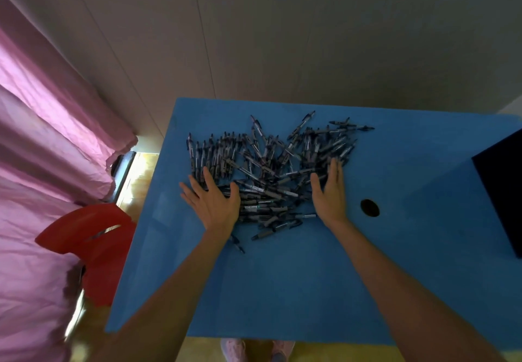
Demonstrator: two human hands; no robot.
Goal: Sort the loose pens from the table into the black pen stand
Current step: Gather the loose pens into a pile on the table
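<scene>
A large heap of loose dark pens (271, 169) lies spread across the far middle of the blue table (282, 277). My left hand (213, 202) rests flat on the heap's left near side, fingers spread, holding nothing. My right hand (330, 192) lies flat against the heap's right side, fingers extended over the pens. A black box-like object (502, 192), possibly the pen stand, is cut off at the right edge of the table. No pen is lifted.
A round cable hole (370, 207) sits in the table right of my right hand. A red plastic chair (93, 243) stands left of the table. Pink curtain (42, 135) hangs at the left. A grey wall is behind the table.
</scene>
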